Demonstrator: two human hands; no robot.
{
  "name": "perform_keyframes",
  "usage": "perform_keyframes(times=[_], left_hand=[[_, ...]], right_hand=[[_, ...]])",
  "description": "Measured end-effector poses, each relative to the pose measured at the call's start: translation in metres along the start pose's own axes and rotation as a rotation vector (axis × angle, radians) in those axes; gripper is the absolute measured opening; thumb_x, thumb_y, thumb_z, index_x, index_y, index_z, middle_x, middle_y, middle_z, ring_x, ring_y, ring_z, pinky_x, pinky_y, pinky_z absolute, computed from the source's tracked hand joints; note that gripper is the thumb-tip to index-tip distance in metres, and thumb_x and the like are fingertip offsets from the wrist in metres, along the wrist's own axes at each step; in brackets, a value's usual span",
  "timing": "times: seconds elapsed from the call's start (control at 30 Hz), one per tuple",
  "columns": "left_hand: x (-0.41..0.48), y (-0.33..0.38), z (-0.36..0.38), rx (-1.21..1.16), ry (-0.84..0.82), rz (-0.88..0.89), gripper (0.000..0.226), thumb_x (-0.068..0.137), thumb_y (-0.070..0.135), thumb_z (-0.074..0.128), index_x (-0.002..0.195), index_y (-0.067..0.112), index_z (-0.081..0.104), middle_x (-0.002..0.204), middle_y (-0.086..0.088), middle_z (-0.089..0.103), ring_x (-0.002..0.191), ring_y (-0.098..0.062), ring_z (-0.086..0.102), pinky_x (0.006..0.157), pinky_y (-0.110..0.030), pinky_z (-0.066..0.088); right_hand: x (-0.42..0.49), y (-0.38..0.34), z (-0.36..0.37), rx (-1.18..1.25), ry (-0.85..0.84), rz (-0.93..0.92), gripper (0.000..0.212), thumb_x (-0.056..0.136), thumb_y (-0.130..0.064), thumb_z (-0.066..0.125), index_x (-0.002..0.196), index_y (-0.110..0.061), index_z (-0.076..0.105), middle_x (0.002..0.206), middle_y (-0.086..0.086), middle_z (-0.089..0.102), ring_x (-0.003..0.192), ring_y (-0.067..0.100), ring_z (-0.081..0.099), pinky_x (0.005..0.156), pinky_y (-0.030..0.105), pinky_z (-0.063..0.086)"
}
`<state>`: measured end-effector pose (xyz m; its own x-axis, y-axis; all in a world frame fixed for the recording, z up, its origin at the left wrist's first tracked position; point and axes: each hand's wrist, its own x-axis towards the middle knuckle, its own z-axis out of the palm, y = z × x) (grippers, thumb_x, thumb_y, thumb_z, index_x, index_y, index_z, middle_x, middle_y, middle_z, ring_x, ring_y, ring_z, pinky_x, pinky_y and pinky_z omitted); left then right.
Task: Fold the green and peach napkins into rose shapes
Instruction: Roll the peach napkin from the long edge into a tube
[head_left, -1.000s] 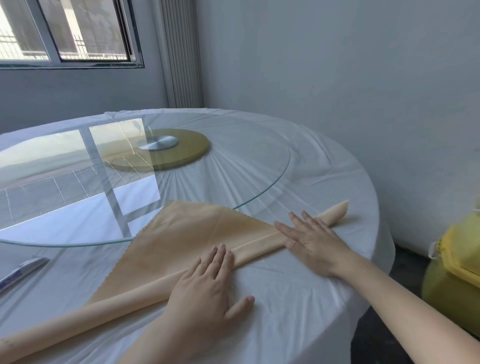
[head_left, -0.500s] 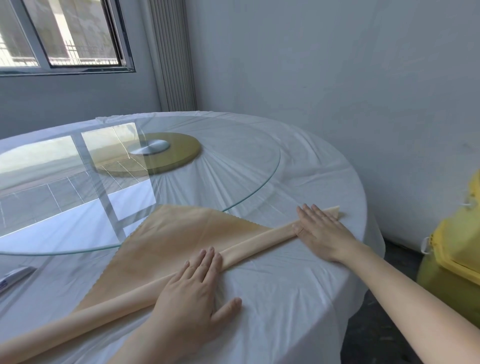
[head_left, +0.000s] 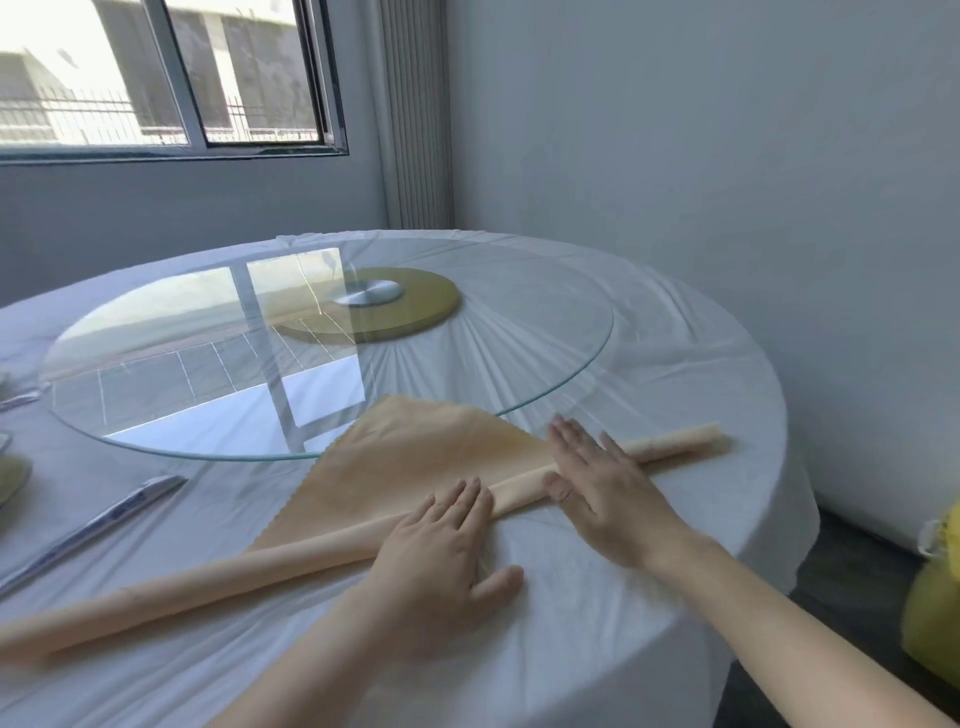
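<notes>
- Napkin (head_left: 415, 457), peach, lies on the near side of the table (head_left: 691, 374). Its near edge is rolled into a tube (head_left: 208, 587) running from near left to far right, and its flat point reaches beneath the glass turntable (head_left: 545, 332).
- Left hand (head_left: 441, 545) lies flat, fingers straight and together, fingertips on the tube's middle.
- Right hand (head_left: 602, 488) lies flat across the tube further right, fingers straight.
- Rolling well likely means pushing both palms away at one pace and pressing evenly, so the tube doesn't skew or loosen at its ends.
</notes>
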<state>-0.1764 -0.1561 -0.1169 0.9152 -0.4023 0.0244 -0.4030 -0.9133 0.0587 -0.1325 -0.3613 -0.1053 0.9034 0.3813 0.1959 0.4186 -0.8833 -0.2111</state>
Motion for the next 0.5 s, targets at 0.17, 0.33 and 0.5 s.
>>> perform_keyframes(times=[0.17, 0.33, 0.5], left_hand=[[-0.003, 0.002, 0.001, 0.004, -0.003, -0.037, 0.104, 0.064, 0.075, -0.003, 0.151, 0.017, -0.004, 0.159, -0.002, -0.006, 0.144, -0.012, -0.012, 0.118, -0.035, -0.006], [-0.022, -0.005, -0.002, 0.054, -0.062, -0.162, 0.095, 0.081, 0.077, 0.009, 0.15, 0.013, -0.005, 0.158, -0.004, -0.008, 0.144, -0.013, -0.013, 0.115, -0.036, -0.01], [-0.05, -0.027, -0.01, 0.071, -0.099, -0.29, 0.089, 0.086, 0.072, 0.017, 0.15, 0.013, -0.005, 0.158, -0.004, -0.009, 0.144, -0.014, -0.013, 0.118, -0.037, -0.005]], right_hand=[[0.005, -0.039, 0.021, 0.013, -0.109, -0.135, 0.119, 0.055, -0.075, -0.036, 0.15, -0.02, 0.011, 0.158, -0.006, 0.005, 0.143, 0.003, -0.001, 0.113, 0.023, -0.005], [0.004, -0.04, 0.024, -0.048, -0.145, -0.135, 0.096, 0.066, -0.059, -0.019, 0.15, -0.02, 0.009, 0.158, -0.006, 0.004, 0.143, 0.003, -0.002, 0.11, 0.018, -0.008], [0.004, -0.044, 0.021, -0.043, -0.148, -0.12, 0.097, 0.064, -0.056, -0.018, 0.15, -0.018, 0.009, 0.158, -0.005, 0.004, 0.143, 0.004, -0.001, 0.11, 0.018, -0.007]])
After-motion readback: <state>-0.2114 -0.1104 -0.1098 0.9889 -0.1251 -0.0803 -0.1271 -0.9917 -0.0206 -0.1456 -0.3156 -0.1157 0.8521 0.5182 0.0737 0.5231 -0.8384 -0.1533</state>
